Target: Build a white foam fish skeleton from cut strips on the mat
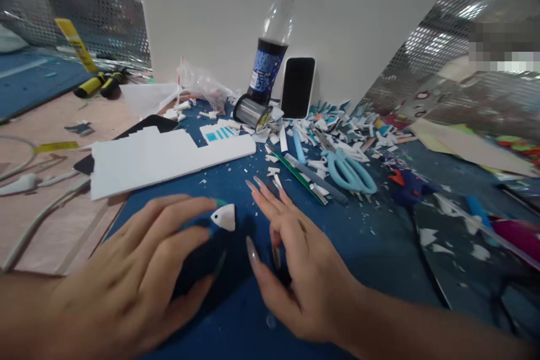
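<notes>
The cutting looked largely done, judging from how things lay. A small white foam piece [225, 217] was already cut to shape and lay loose on the blue table [379, 259], fixed to nothing. The white foam board [160, 160] behind it had a stepped, cut-away edge, and offcuts [350, 124] littered the far side of the table. The blue scissors [350, 171] and the glue gun [407, 187] lay set down, well apart from both hands. By that reckoning any joining or gluing was not yet done.

The piece sat between the two hands, near the middle of the view. The left hand [139, 275] lay low with its fingers loosely extended and their tips at the piece's left end. It was probably touching rather than gripping, though the angle left that unsure. The right hand [295, 264] hovered just beside it, flat and spread wide, holding nothing.

The piece lay flat with its long axis running roughly left to right across the view. Its narrow pointed end was turned toward the left hand and its broader end toward the right.
</notes>
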The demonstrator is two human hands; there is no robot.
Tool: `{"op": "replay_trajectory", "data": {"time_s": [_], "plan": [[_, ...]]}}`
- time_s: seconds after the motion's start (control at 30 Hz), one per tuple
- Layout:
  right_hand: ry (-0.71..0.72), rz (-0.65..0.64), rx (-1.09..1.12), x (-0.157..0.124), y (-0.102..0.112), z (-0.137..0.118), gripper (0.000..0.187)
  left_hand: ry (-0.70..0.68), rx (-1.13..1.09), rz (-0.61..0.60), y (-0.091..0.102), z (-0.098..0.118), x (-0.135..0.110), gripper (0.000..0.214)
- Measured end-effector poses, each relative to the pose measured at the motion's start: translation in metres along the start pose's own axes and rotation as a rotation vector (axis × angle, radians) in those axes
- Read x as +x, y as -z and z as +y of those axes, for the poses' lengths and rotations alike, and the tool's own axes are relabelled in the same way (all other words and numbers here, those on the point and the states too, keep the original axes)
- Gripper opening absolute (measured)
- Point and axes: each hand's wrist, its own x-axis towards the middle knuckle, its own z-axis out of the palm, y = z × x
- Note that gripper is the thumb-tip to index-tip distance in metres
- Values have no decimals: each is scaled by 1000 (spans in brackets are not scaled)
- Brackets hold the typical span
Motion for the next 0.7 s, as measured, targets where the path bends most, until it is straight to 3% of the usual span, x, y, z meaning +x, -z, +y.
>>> {"op": "replay_trajectory", "data": {"time_s": [0.1, 0.17, 0.27, 0.43, 0.5, 0.7], "plan": [[-30, 129, -40, 5, 1, 12, 19, -107, 79, -11, -1, -10, 20, 26], [-38, 257, -121, 10, 5, 25, 9, -78, 112, -28, -1, -14, 25, 27], [-21, 403, -386, 18, 12, 49, 13, -28, 136, -66, -2, -15, 25, 29], [-86, 141, -510, 23, 11, 74, 31, -108, 299, -29, -3, -31, 33, 28], [-96, 76, -492, 22, 9, 76, 34, -62, 390, 22, -4, -47, 42, 33], [-125, 106, -431, 21, 4, 76, 30, 122, 371, -222, -7, -97, 63, 88]]}}
